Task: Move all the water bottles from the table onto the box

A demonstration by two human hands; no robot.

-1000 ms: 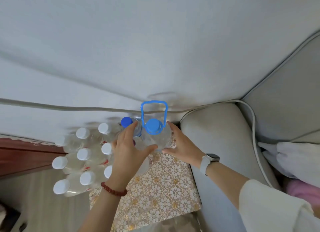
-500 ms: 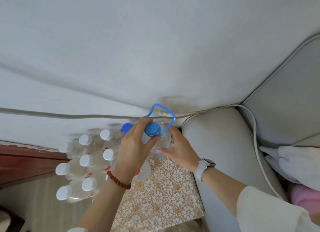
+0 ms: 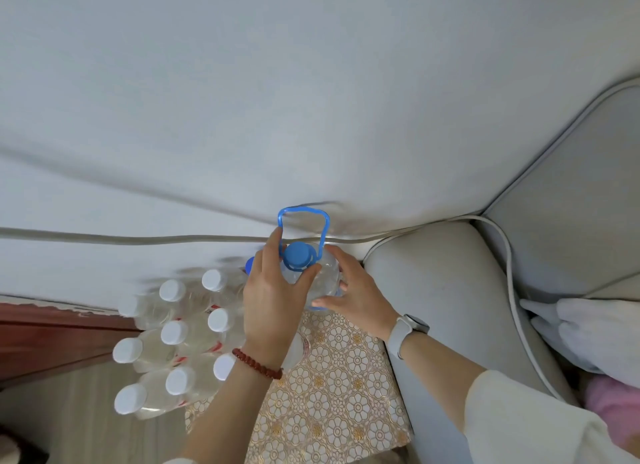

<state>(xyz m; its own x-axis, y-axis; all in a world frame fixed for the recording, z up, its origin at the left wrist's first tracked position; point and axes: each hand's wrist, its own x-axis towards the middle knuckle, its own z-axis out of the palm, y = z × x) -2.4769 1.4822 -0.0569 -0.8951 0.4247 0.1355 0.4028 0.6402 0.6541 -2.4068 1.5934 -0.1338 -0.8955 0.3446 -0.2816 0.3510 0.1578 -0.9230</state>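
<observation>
A large clear water bottle (image 3: 327, 276) with a blue cap and an upright blue carry handle (image 3: 304, 210) stands at the far edge of the table, which is covered by a gold flower-patterned cloth (image 3: 329, 394). My left hand (image 3: 273, 304) grips its neck and shoulder, thumb beside the cap. My right hand (image 3: 358, 297) curls round its right side. Several small clear bottles with white caps (image 3: 173, 332) are packed together to the left. A second blue cap (image 3: 248, 264) peeks out behind my left hand. What the small bottles stand on is hidden.
A grey sofa armrest (image 3: 433, 290) stands right against the table. A grey cable (image 3: 138, 238) runs along the white wall and over the sofa. White cloth (image 3: 588, 332) lies on the sofa seat. Dark red wooden furniture (image 3: 52, 335) is at the left.
My left hand has slid up from the bottle's side to its neck beside the cap. The blue handle tilted and now stands upright again. My right hand stays on the bottle's right side.
</observation>
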